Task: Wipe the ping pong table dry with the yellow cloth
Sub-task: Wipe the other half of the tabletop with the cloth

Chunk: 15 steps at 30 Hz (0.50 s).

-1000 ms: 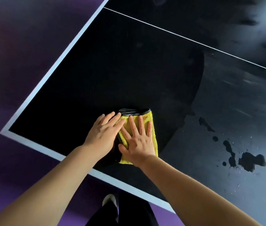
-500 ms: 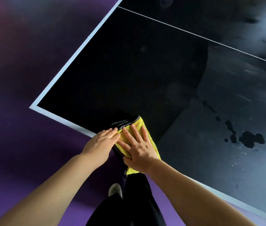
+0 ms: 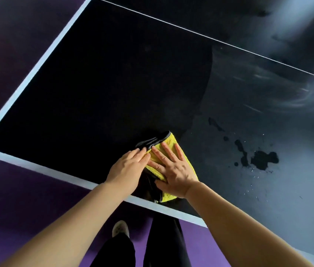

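Slid yellow cloth (image 3: 169, 149) back inward from edge of ping pong table (image 3: 94, 93) under flat-fingered left hand (image 3: 127, 170) and right hand (image 3: 175, 170), leaving puddle (image 3: 264, 159) unwiped.

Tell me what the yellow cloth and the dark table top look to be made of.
Yellow cloth: seems a plush microfibre, from its fuzzy nap and dark stitched hem. Table top: probably a hard, smooth painted board; matt black, and water puddles on it instead of soaking in.

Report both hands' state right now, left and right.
Left hand: open, fingers straight, fingertips touching the yellow cloth.
Right hand: open, fingers spread flat, pressing the yellow cloth on the table.
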Each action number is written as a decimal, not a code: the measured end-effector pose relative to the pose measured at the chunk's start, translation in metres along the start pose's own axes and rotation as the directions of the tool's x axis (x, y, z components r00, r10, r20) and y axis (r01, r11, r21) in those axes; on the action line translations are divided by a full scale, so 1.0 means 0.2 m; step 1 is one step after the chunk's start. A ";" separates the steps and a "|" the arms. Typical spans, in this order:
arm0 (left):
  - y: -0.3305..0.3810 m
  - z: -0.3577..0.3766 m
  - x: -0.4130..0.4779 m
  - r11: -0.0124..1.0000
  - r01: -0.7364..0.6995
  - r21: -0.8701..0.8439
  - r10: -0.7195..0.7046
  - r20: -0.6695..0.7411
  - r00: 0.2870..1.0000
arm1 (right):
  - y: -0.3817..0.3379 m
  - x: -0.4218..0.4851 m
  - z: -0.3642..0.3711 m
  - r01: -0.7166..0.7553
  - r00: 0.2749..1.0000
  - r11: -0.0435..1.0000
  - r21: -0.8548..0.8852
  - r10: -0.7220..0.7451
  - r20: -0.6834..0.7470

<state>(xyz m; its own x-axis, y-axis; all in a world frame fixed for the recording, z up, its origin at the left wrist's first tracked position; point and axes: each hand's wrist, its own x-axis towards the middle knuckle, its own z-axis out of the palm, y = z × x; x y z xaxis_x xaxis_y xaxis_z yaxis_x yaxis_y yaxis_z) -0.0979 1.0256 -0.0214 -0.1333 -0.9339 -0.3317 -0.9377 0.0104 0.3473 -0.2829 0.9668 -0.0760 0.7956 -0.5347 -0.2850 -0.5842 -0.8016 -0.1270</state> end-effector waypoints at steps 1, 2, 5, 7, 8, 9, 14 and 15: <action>0.03 -0.01 0.07 1.000 0.003 -0.013 -0.004 -0.015 1.000 | 0.07 0.01 -0.01 -0.009 1.000 1.000 0.000 0.009 -0.012; 0.05 -0.02 0.14 1.000 0.008 -0.022 -0.008 -0.026 1.000 | 0.14 0.03 -0.02 -0.018 1.000 1.000 0.000 0.018 -0.024; 0.13 -0.05 0.37 1.000 0.024 -0.006 -0.024 -0.040 0.999 | 0.37 0.09 -0.06 -0.044 0.998 0.999 0.002 0.044 -0.040; 0.18 -0.07 0.52 0.998 0.050 0.033 -0.048 -0.050 0.998 | 0.53 0.14 -0.09 -0.067 0.997 0.998 0.002 0.067 -0.042; 0.20 -0.08 0.59 0.996 0.069 0.054 -0.066 -0.056 0.996 | 0.61 0.17 -0.11 -0.082 0.996 0.997 0.005 0.082 -0.043; 0.23 -0.09 0.66 0.993 0.092 0.069 -0.088 -0.064 0.994 | 0.70 0.21 -0.14 -0.099 0.994 0.995 0.010 0.099 -0.044; 0.36 -0.16 0.99 0.976 0.173 0.132 -0.163 -0.088 0.983 | 1.13 0.42 -0.26 -0.167 0.985 0.985 -0.032 0.166 -0.046; 0.38 -0.18 1.06 0.971 0.185 0.150 -0.175 -0.081 0.981 | 1.22 0.48 -0.29 -0.183 0.982 0.982 -0.045 0.181 -0.047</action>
<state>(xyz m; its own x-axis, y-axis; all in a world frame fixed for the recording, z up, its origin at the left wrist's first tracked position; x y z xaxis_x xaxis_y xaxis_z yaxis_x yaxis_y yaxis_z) -0.1865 0.8165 -0.0334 0.0590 -0.9471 -0.3155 -0.9834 -0.1094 0.1445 -0.3405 0.7053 -0.0798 0.6832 -0.6831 -0.2580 -0.7124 -0.7012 -0.0298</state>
